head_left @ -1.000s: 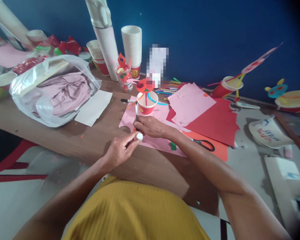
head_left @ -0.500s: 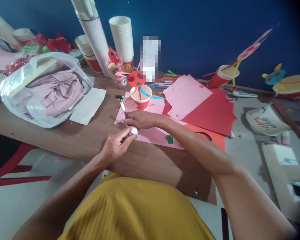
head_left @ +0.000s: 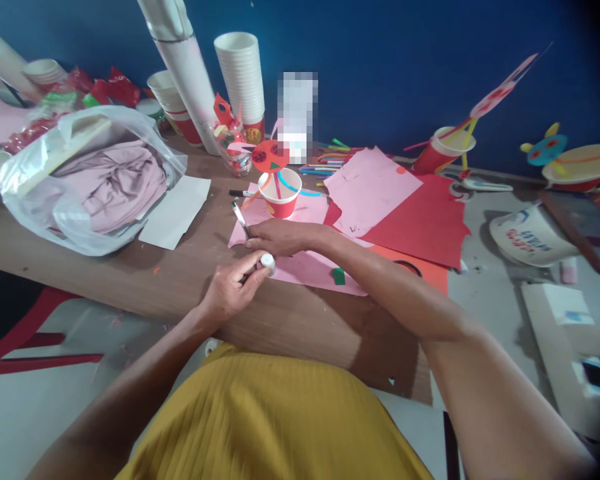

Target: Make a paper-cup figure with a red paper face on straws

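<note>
A deep blue wall backs a brown wooden counter crowded with craft supplies. At the left lies a large clear plastic bag stuffed with pink cloth. At the right, a broad red paper sheet lies beside a pale pink paper sheet, which is spread in front of you. A tall stack of white paper cups stands by the wall. A red paper cup with a red paper disc on a stick stands at the pink sheet's far edge.

Your hands meet over the near left corner of the pink sheet. Your right hand rests on the sheet, fingers curled shut round the lower end of a slim black-and-silver tool. Its tip points up and away to the left; I cannot tell whether it is a pen or a blade.

Your left hand, just nearer you, pinches a small white-capped tube between thumb and fingertips. The cap sits just beside your right hand. This looks like a close two-handed handling step. With both hands full, any further move calls for small, careful motion.
</note>
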